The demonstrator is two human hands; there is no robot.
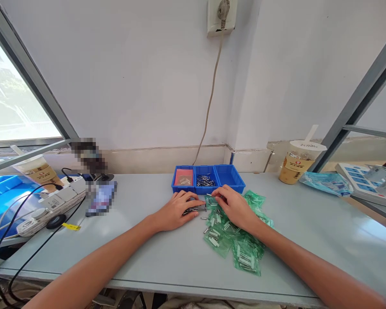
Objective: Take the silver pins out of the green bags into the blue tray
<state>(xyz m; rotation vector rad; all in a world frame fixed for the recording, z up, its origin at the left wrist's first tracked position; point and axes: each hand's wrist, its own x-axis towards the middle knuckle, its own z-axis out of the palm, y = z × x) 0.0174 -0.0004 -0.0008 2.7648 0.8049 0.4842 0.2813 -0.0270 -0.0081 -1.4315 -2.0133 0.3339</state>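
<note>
My left hand [175, 212] rests on the grey table, its thumb and fingers curled around a bunch of thin metal pins [197, 208]. Between the thumb and fingertips of my right hand [233, 205] is one small metal pin [209, 195]. Several green plastic bags [220, 240] lie under and around the right hand, with metal pins and pale strips showing through. A few loose pins lie between the hands. Just beyond them sits a blue three-compartment tray [230, 179]; its middle compartment holds dark metal pins [205, 180], and its left one a red card or packet [184, 177].
At the right stand a drink cup [296, 163], a light-blue packet [325, 183] and a white-and-blue tray [357, 180]. A power strip [56, 201] with cables, a blurred phone [102, 197] and another cup [40, 169] are at the left. A cord [211, 94] hangs from the wall socket.
</note>
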